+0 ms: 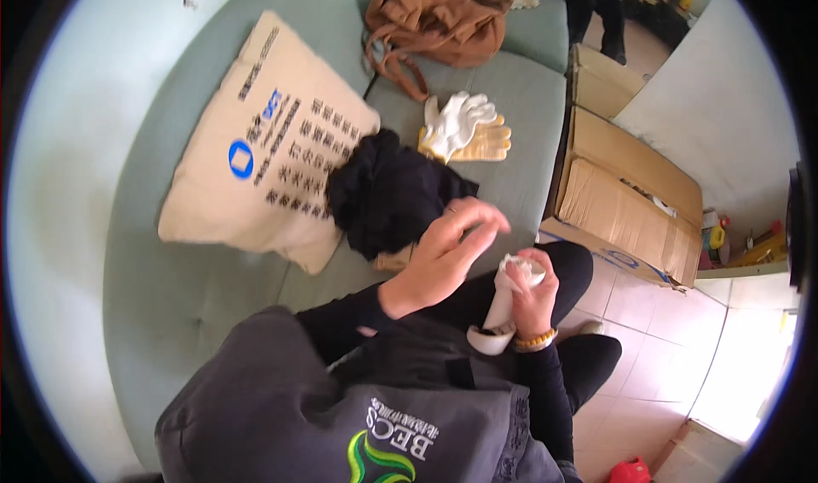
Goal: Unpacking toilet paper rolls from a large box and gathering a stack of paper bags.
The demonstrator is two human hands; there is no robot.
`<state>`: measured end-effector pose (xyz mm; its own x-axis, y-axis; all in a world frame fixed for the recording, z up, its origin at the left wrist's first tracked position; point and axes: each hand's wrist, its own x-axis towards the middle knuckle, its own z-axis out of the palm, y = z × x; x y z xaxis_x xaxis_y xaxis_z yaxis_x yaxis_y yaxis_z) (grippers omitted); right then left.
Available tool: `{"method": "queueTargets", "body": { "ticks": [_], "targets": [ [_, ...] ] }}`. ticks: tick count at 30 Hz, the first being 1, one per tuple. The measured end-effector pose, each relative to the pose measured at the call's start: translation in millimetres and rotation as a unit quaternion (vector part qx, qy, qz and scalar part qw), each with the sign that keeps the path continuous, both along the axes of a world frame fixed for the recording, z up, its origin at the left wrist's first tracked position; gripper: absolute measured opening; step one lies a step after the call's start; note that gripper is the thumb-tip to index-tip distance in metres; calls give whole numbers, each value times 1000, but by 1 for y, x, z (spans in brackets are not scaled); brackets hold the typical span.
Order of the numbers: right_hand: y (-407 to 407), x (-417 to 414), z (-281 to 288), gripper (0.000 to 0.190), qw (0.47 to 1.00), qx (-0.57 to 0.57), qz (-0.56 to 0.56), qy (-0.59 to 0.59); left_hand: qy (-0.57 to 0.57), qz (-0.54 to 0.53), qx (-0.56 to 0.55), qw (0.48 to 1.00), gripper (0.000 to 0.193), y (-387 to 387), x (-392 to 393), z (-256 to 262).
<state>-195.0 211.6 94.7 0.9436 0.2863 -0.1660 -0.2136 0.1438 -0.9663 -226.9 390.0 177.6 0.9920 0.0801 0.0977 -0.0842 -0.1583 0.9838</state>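
My right hand (535, 297) grips a white hand-held object (500, 309) over my lap. The object has a tube-like middle and a rounded, cupped lower end with something dark inside. A crumpled white tissue or wipe (513, 271) is bunched at its upper end, under my right fingers. What the object is exactly I cannot tell. My left hand (444, 256) is raised to the left of it, apart from it and slightly blurred. Its fingers are bent, with a gap between thumb and forefinger, and nothing shows in it. Behind that hand lies a bundle of black cloth (396, 189).
On the grey-green sofa (533, 112) are a printed beige cushion (255, 157), white-and-yellow work gloves (463, 128) and a brown bag (438, 19). A cardboard box (629, 208) stands to the right. Beside it is a shelf (744, 269) with small items. Something red (629, 470) sits on the tiled floor.
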Motion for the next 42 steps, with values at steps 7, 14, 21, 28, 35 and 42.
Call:
{"method": "queueTargets", "body": {
  "ticks": [7, 14, 21, 28, 35, 42],
  "targets": [
    [-21, -1, -5, 20, 999, 34, -18, -2, -117, -441, -618, 641, 41, -104, -34, 137],
    [-18, -4, -8, 21, 998, 48, -37, 3, -32, -464, -792, 395, 74, -152, -39, 138],
    [-23, 2, -12, 23, 996, 79, -30, 25, -46, -453, -817, 353, 78, -168, -28, 129],
    [-25, 1, -5, 23, 994, 97, -37, 40, -41, -429, -811, 396, 74, -154, -28, 135],
    [-25, -1, -8, 21, 995, 87, -34, 37, -105, -441, -786, 420, 76, -140, -17, 118],
    [-26, 1, -10, 23, 993, 107, -28, 43, -84, -144, 247, 955, 36, -4, 33, 39]
  ]
}}
